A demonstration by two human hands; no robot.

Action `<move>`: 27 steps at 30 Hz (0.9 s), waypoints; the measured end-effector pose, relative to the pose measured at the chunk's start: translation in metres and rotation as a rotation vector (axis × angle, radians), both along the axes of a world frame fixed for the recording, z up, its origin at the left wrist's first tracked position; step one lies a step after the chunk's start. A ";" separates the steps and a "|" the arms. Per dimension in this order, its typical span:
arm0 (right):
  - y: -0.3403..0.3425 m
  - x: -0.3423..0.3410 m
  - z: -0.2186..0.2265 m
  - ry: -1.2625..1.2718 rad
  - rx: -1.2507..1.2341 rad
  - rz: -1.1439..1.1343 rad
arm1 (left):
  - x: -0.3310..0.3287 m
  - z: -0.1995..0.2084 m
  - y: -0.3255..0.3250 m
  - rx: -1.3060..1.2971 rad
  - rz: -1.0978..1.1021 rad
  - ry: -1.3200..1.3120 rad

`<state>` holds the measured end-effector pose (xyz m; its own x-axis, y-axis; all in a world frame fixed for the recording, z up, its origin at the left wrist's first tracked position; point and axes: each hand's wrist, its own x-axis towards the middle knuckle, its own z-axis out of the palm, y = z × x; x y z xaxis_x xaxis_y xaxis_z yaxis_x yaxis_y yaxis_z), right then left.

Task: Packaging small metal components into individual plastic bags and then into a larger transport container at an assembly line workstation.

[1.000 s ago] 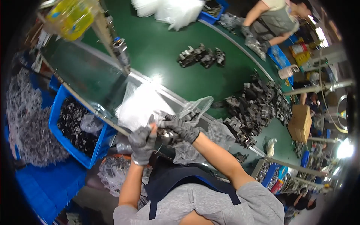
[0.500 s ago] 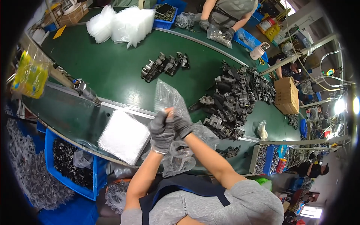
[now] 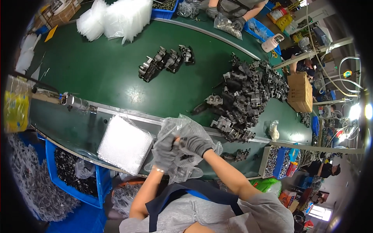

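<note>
At the left, a blue crate [image 3: 101, 182] is filled with small black pieces [image 3: 72, 167], and a heap of clear plastic scraps [image 3: 37, 186] is piled beside it. Above them, a yellow packet [image 3: 16, 105] is seen near a cylindrical metallic tool [image 3: 75, 102]. Toward the right, a brown cardboard box [image 3: 300, 92] is set below a pale pink bottle [image 3: 272, 42] in view, while a clear bag [image 3: 227, 26] is held by a co-worker [image 3: 235, 7].
</note>
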<state>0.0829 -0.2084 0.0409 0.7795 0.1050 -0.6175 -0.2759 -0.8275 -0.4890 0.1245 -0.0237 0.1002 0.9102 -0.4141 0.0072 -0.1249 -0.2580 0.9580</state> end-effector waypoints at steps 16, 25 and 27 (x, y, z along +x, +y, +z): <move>-0.143 0.375 -0.017 -0.840 -0.744 -0.411 | -0.031 -0.031 0.125 0.778 0.356 -0.379; -0.131 0.273 -0.032 -0.448 0.535 -0.838 | 0.000 -0.019 0.165 0.555 0.064 0.075; -0.117 0.218 -0.014 -0.234 1.017 -1.003 | 0.009 -0.010 0.162 0.536 0.126 0.199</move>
<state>0.3010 -0.3254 0.0267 0.8580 -0.2286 -0.4600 -0.3525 0.3894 -0.8510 0.1333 0.1379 0.0897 0.9151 -0.2017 -0.3492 0.1065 -0.7142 0.6918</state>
